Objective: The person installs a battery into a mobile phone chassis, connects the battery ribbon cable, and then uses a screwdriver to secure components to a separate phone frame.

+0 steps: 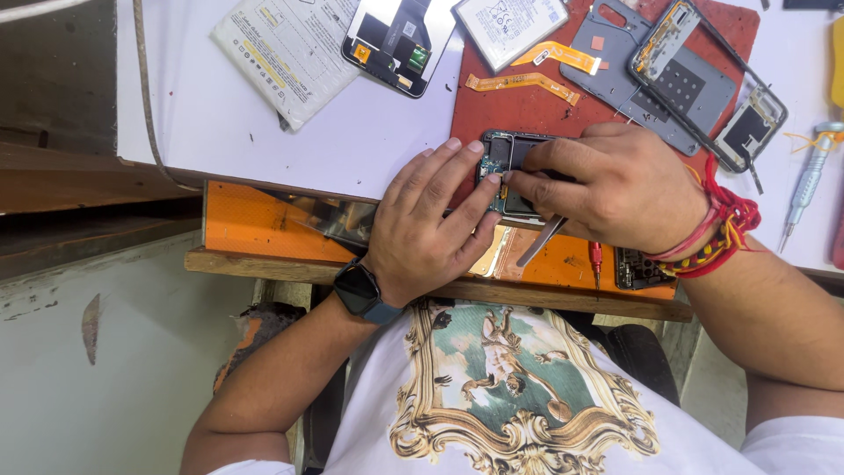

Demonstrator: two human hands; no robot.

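An opened phone body with bare circuitry lies on a dark red mat at the near edge of the white bench. My left hand, a dark watch on its wrist, rests fingers on the phone's left side and steadies it. My right hand, with red threads around the wrist, covers the phone's right side and grips metal tweezers whose free end points toward me. The tweezer tips are hidden under my fingers.
On the mat lie two orange flex cables, a grey back plate and a phone frame. A phone battery, another opened phone and a printed white packet sit further back. A screwdriver lies at right. An orange shelf juts below the bench.
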